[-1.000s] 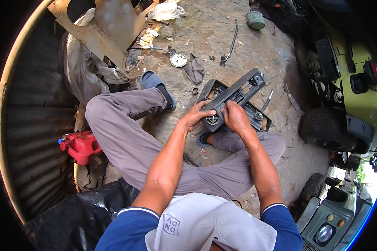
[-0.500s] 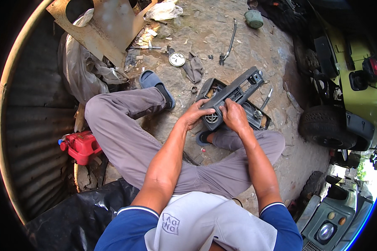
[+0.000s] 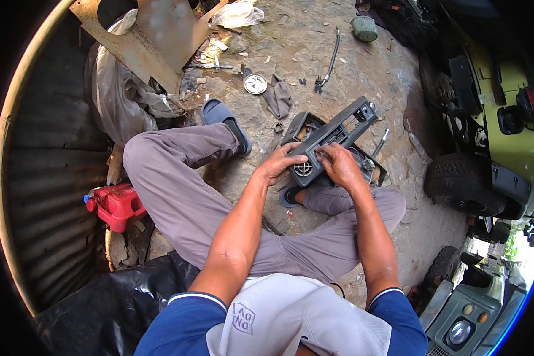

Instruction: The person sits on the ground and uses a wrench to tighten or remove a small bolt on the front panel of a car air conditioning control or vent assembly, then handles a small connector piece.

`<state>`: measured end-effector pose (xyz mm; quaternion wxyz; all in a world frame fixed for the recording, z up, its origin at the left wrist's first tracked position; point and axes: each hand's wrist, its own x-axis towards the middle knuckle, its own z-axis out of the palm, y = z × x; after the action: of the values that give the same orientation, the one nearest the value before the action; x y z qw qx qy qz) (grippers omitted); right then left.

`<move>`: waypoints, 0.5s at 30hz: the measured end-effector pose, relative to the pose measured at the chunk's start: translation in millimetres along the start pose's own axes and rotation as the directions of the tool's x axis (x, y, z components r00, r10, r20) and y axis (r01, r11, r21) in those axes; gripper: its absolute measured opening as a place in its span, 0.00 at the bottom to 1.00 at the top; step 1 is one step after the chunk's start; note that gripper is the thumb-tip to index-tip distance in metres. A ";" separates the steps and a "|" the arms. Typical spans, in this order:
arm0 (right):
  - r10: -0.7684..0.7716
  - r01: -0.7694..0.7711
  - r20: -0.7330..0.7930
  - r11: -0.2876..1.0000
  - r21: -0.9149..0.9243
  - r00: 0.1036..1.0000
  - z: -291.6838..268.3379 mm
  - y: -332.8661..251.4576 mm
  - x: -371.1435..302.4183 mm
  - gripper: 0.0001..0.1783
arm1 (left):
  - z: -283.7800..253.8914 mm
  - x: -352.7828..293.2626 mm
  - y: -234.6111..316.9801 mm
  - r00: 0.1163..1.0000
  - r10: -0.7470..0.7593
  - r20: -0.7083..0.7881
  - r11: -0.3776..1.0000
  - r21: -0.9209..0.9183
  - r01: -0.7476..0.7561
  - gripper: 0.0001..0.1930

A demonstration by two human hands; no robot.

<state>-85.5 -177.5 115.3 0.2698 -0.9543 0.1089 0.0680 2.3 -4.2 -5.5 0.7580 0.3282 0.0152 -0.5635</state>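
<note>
A long dark grey plastic dashboard panel (image 3: pixel 345 126) with a round grille and several cut-outs slants up to the right between my hands. My left hand (image 3: pixel 277 165) is closed round its near left end, the thumb lying on the face beside the round grille (image 3: pixel 303 169). Over the panel's right edge, my right hand (image 3: pixel 343 165) is bent with thumb and fingers pinched together against the face. Anything between those fingertips is too small to make out. Beneath the panel lies an open dark case (image 3: pixel 307 123) with loose parts inside, partly hidden.
Beyond my sandalled foot lie a round white-faced gauge (image 3: pixel 255 83), a grey rag (image 3: pixel 277 98) and a black hose (image 3: pixel 333 56). A green pot-shaped container (image 3: pixel 364 28) stands farther off. A red jerrycan (image 3: pixel 117 206) is at left; a green vehicle's tyre (image 3: pixel 466 183) is at right.
My right hand has shifted slightly right and turned, its fingers now pinched over the panel's face. My left hand keeps its hold. The whole view has shifted slightly.
</note>
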 end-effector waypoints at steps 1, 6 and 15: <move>-0.009 0.009 -0.006 1.000 0.006 1.000 1.1 1.2 0.5 0.11 | -0.4 0.3 -0.4 1.000 0.004 0.003 1.000 -0.002 -0.004 0.35; -0.030 0.031 -0.063 0.999 0.022 0.998 11.9 6.2 3.0 0.08 | 0.8 0.1 -0.9 1.000 0.003 -0.024 1.000 0.005 -0.003 0.35; 0.031 -0.030 -0.129 1.000 0.008 0.991 17.1 -1.0 0.3 0.09 | 0.0 3.0 -2.7 0.999 0.022 -0.031 1.000 -0.022 -0.023 0.35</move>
<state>-86.2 -167.7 101.3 0.2641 -0.9541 0.1409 0.0097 1.2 -7.1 -7.9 0.7674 0.3287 0.0294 -0.5496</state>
